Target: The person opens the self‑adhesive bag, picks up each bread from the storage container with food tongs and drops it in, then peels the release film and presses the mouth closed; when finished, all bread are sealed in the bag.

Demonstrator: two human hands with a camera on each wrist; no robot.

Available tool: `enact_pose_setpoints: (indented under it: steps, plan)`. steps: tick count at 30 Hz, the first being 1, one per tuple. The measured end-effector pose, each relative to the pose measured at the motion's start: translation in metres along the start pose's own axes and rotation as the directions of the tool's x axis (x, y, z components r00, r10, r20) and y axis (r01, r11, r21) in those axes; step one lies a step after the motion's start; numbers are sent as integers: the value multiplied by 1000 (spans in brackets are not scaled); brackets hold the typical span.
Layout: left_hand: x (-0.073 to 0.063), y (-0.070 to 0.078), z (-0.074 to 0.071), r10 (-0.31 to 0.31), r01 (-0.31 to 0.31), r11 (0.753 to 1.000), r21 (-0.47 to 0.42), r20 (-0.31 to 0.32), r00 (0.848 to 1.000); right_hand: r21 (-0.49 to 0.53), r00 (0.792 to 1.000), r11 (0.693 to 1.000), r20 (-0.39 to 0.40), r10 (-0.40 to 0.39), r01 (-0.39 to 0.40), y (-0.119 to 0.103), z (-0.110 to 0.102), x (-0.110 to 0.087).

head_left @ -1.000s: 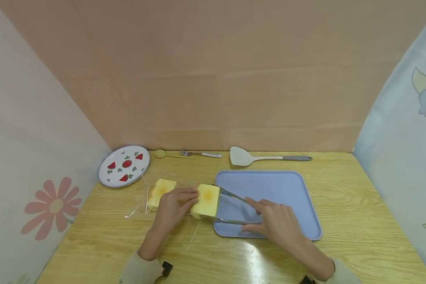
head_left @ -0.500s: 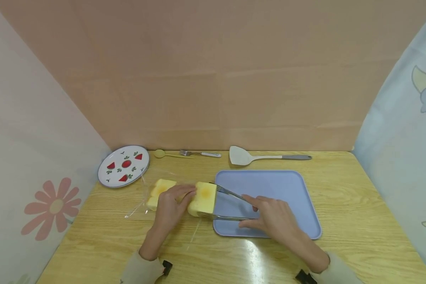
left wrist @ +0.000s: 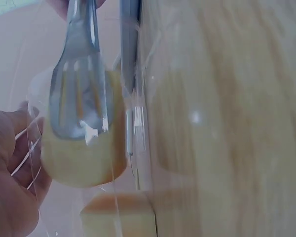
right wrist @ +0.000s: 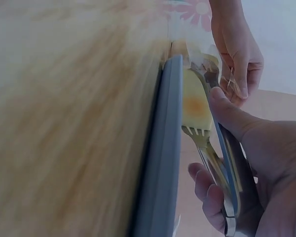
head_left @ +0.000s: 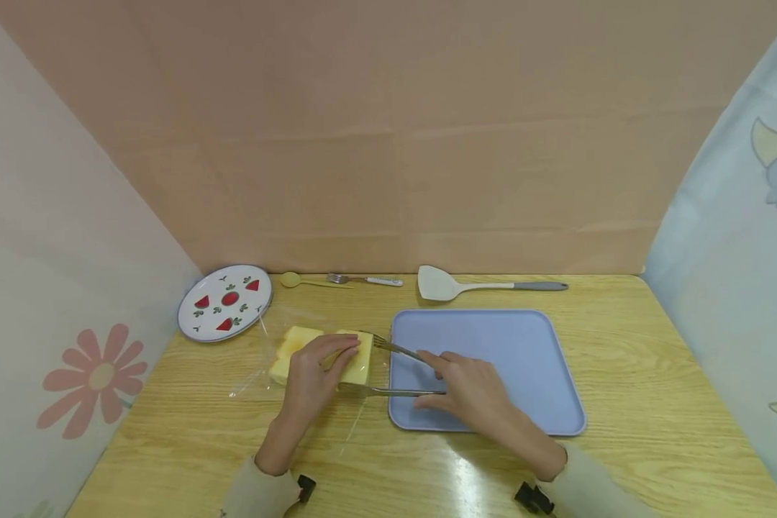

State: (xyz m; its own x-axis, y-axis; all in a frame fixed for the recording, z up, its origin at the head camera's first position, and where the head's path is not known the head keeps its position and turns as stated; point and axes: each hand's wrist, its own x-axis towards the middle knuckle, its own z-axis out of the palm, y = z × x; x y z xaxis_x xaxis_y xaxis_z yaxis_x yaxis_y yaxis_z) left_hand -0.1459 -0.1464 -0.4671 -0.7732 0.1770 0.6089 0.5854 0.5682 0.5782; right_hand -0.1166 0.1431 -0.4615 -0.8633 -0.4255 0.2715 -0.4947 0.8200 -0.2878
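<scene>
My right hand (head_left: 473, 392) grips metal tongs (head_left: 403, 393) with slotted ends. They stand around a yellow bread piece (head_left: 361, 363), one arm on each side, as the left wrist view shows of the tongs' slotted end (left wrist: 81, 98) across the bread. My left hand (head_left: 311, 378) pinches the edge of a clear plastic bag (right wrist: 231, 84) beside that bread. The bag's film passes round the bread and the tongs' ends. A second bread piece (head_left: 290, 352) lies farther left in the bag, partly hidden behind my left hand.
A blue tray (head_left: 492, 345) lies under the tongs and right hand. Along the back are a white plate (head_left: 226, 302) with red fruit pictures, a yellow spoon (head_left: 291, 280), a fork (head_left: 365, 280) and a white spatula (head_left: 437, 285). Cloth walls enclose the table.
My right hand, the tongs and the bread between them have moved left, deeper into the bag and partly behind my left hand's fingers. The left hand has stayed almost still.
</scene>
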Motion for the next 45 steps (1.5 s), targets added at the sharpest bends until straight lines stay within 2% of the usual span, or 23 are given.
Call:
enact_pose_setpoints:
  steps: [6, 12, 19, 24, 30, 45]
  plan:
    - [1, 2, 0, -3, 3, 1000, 2, 10, 1000, -6, 999, 999, -4, 43, -43, -11, 5, 7]
    - [0, 2, 1, 10, -10, 1000, -4, 10, 1000, 51, 995, 994, 10, 97, -98, -22, 10, 7]
    - [1, 1, 0, 25, -25, 1000, 3, -8, 1000, -49, 998, 997, -5, 57, -57, -27, 14, 9]
    - [1, 0, 0, 27, -27, 1000, 3, -6, 1000, -38, 997, 997, -21, 70, -71, -28, 13, 9]
    - [-1, -1, 2, 53, -53, 999, -4, 1, 999, -48, 997, 996, -1, 72, -72, -28, 16, 11]
    - [-2, -3, 1, 24, -24, 1000, 6, 6, 1000, -48, 1000, 999, -3, 0, 0, -27, 19, 16]
